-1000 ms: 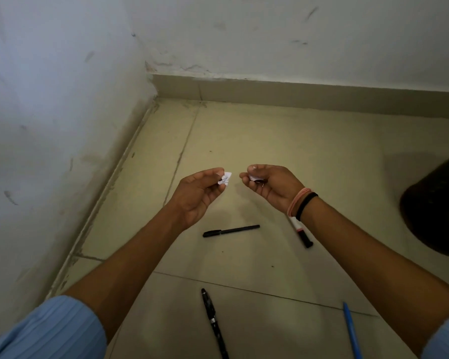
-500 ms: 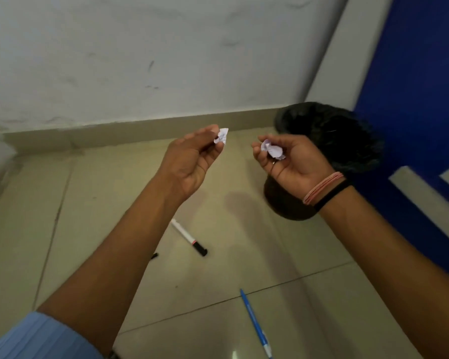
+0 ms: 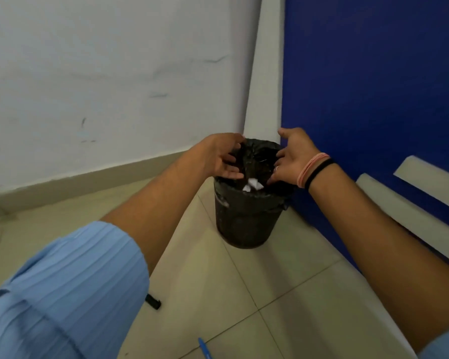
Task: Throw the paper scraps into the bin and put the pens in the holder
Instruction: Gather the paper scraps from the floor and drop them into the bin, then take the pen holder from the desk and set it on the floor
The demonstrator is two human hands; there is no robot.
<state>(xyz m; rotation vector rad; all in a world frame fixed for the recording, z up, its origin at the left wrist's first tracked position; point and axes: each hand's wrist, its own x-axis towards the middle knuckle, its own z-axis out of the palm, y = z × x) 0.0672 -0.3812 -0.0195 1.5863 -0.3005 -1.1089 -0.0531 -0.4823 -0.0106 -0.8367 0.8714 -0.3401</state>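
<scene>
A black bin (image 3: 246,218) lined with a black bag stands on the floor in the corner. My left hand (image 3: 219,158) and my right hand (image 3: 293,158) hover over its mouth, fingers spread, holding nothing. White paper scraps (image 3: 253,184) lie inside the bin just below my hands. On the floor near me, the black tip of a marker (image 3: 153,301) pokes out from under my left sleeve. A blue pen (image 3: 205,349) shows at the bottom edge. No pen holder is in view.
A white wall with a beige skirting (image 3: 88,180) runs behind the bin on the left. A blue wall (image 3: 373,86) with pale trim strips (image 3: 410,211) stands close on the right. Beige floor tiles (image 3: 218,281) lie between me and the bin.
I turned right toward the bin and brought both hands over it. Both hands, each pinching a paper scrap before, have opened, and scraps now lie in the bin.
</scene>
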